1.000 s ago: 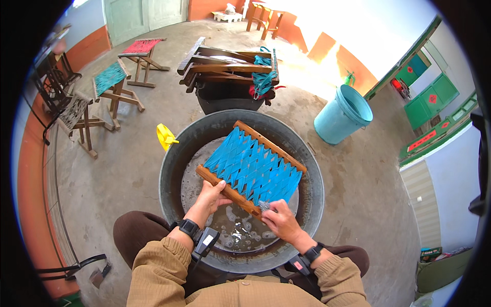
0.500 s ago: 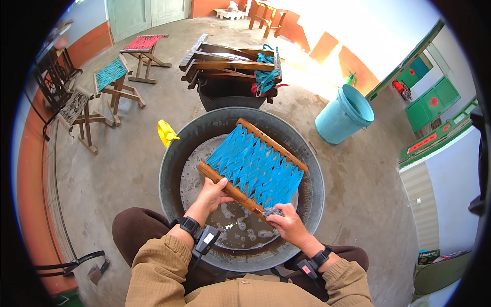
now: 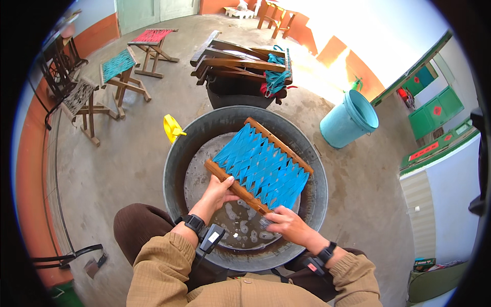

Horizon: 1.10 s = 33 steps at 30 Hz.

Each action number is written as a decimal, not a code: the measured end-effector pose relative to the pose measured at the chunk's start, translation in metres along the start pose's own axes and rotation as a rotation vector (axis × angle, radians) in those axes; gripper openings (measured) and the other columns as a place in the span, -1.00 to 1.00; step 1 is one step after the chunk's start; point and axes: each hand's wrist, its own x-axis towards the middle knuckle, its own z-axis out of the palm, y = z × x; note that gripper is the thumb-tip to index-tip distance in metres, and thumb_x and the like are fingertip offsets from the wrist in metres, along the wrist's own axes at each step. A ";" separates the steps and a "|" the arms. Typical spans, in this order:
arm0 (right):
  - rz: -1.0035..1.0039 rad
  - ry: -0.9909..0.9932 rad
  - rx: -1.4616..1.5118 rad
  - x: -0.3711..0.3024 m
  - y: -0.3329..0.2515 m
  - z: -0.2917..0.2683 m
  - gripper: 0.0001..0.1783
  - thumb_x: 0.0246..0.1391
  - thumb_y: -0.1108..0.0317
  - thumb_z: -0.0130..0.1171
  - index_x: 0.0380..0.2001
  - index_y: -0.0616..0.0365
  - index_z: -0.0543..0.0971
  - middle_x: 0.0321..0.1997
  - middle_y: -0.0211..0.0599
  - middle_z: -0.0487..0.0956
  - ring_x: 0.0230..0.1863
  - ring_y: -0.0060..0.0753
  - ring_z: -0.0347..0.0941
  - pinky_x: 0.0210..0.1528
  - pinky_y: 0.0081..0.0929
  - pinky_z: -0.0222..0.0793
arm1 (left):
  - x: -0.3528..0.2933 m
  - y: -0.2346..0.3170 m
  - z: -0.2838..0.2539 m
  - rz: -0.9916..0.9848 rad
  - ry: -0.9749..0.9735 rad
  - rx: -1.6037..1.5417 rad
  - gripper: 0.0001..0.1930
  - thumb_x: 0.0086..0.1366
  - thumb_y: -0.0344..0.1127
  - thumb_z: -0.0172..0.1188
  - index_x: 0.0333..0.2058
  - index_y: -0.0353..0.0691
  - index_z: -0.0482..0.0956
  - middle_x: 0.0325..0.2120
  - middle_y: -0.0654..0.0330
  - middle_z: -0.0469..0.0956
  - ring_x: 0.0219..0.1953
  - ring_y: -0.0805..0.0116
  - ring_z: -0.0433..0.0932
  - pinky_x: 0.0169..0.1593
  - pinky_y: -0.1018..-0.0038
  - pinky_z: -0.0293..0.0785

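My left hand [image 3: 219,190] is clamped on the near wooden rail of the blue woven-strap stool seat [image 3: 260,166]. My right hand [image 3: 284,225], at four o'clock from it, is closed against the same rail's lower end; what it pinches, I cannot tell. The seat lies tilted inside the round grey metal basin [image 3: 176,153], above shallow soapy water [image 3: 240,229]. A yellow plastic scoop [image 3: 172,128] rests outside the rim at ten o'clock; a light-blue plastic bucket [image 3: 349,118] stands at two o'clock.
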 end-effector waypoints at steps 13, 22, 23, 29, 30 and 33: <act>-0.015 -0.029 0.064 0.017 0.003 0.005 -0.88 -0.18 0.45 0.21 -0.49 -0.06 0.61 -0.10 -0.51 0.49 -0.05 -0.25 0.39 -0.07 -0.32 0.39 | -0.001 0.001 0.001 0.016 0.006 0.008 -0.49 0.44 -0.28 0.09 0.17 -0.16 -0.03 0.11 -0.09 0.32 -0.06 -0.17 0.60 -0.14 -0.04 0.66; 0.069 0.065 0.115 0.037 0.004 0.022 -0.72 -0.31 0.64 0.24 -0.48 -0.02 0.65 -0.09 -0.39 0.52 -0.07 -0.15 0.40 -0.02 -0.32 0.42 | 0.000 -0.003 0.001 0.002 0.048 0.013 -0.45 0.43 -0.29 0.10 0.20 -0.14 -0.05 0.13 -0.10 0.31 -0.03 -0.17 0.58 -0.09 -0.08 0.63; 0.066 0.084 0.107 0.046 0.004 0.025 -0.72 -0.31 0.63 0.24 -0.48 -0.02 0.65 -0.08 -0.39 0.52 -0.07 -0.15 0.40 -0.02 -0.32 0.42 | 0.001 -0.003 0.001 -0.001 0.055 0.007 -0.44 0.43 -0.29 0.10 0.21 -0.13 -0.06 0.13 -0.10 0.30 -0.02 -0.17 0.57 -0.09 -0.08 0.63; 0.111 -0.023 0.240 0.005 0.008 -0.001 -0.68 -0.29 0.68 0.21 -0.46 -0.03 0.65 -0.03 -0.37 0.53 -0.01 -0.11 0.39 0.02 -0.30 0.41 | 0.003 -0.001 0.000 -0.015 0.002 0.009 -0.37 0.44 -0.31 0.08 0.29 -0.08 -0.13 0.14 -0.10 0.30 0.03 -0.18 0.55 -0.07 -0.09 0.63; 0.113 -0.018 0.274 -0.003 0.008 -0.003 -0.67 -0.29 0.69 0.21 -0.46 -0.04 0.65 -0.02 -0.37 0.53 0.00 -0.10 0.39 0.02 -0.28 0.41 | 0.002 -0.001 0.000 -0.024 0.011 0.007 -0.37 0.44 -0.32 0.07 0.30 -0.08 -0.14 0.14 -0.10 0.30 0.04 -0.18 0.55 -0.07 -0.09 0.63; 0.162 -0.058 0.309 -0.002 0.010 0.000 -0.66 -0.30 0.70 0.21 -0.47 -0.05 0.65 -0.03 -0.36 0.52 0.00 -0.09 0.36 0.05 -0.25 0.38 | 0.001 -0.002 0.002 -0.021 0.034 0.001 -0.40 0.45 -0.33 0.06 0.29 -0.06 -0.11 0.13 -0.09 0.31 0.04 -0.17 0.55 -0.05 -0.09 0.63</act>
